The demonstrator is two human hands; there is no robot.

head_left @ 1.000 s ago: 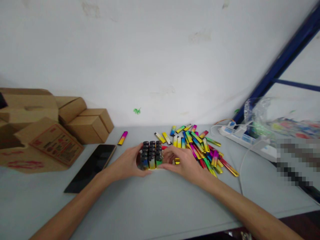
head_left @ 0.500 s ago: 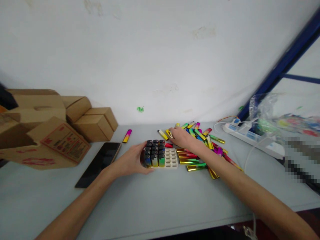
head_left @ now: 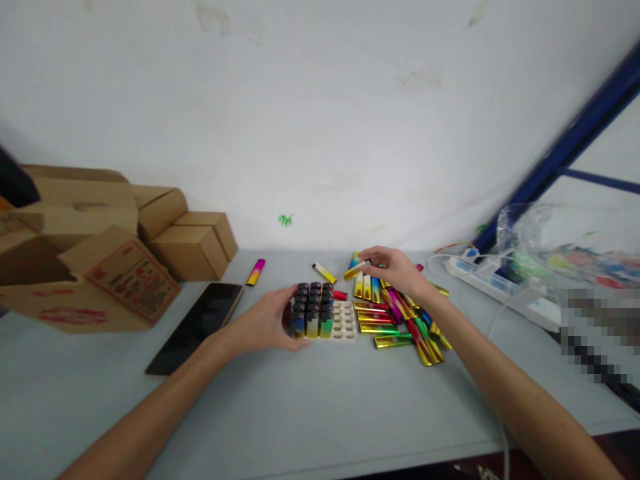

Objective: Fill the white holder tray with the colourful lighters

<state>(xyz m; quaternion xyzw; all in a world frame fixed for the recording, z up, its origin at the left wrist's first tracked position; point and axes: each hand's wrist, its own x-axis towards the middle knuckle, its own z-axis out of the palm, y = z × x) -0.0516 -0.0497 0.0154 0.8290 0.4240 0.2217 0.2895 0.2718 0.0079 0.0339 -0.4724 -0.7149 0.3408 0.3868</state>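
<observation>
A white tray [head_left: 345,323] sits mid-table, its left part filled with several upright lighters [head_left: 313,310] with black tops. My left hand [head_left: 263,323] cups the tray's left side, fingers curled against it. My right hand [head_left: 395,267] is raised just above a pile of colourful lighters [head_left: 400,319] to the right of the tray. Its thumb and fingers pinch one yellow lighter [head_left: 354,271], which points left. The tray's right slots stand open.
Cardboard boxes [head_left: 100,253] are stacked at the left. A black phone [head_left: 197,325] lies beside them, a pink and yellow lighter [head_left: 255,272] behind it. A white power strip [head_left: 500,287] with cables and a plastic bag [head_left: 565,240] sit at the right.
My right hand left the tray, reached into the pile at the back, and has lifted one yellow lighter off it. My left hand stayed on the tray.
</observation>
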